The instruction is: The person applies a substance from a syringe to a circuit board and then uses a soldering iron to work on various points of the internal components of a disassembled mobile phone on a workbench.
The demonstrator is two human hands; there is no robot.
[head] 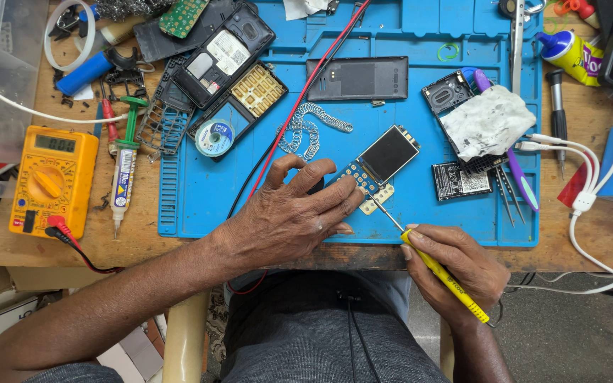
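A small phone circuit board with its dark screen [382, 162] lies tilted on the blue work mat [420, 206]. My left hand [289, 213] rests flat on the mat, fingertips pressing the board's lower end. My right hand [455, 266] grips a yellow-handled screwdriver [443, 273]; its thin metal tip touches the board's lower edge near a pale keypad piece [377, 201].
A yellow multimeter [52, 181] sits at the left with red and black leads. Opened phone shells [221, 67], a solder wick reel [214, 137], a syringe [123, 167], coiled solder [306, 128], a battery [460, 180], tweezers [517, 35] and white cables [590, 191] crowd the bench.
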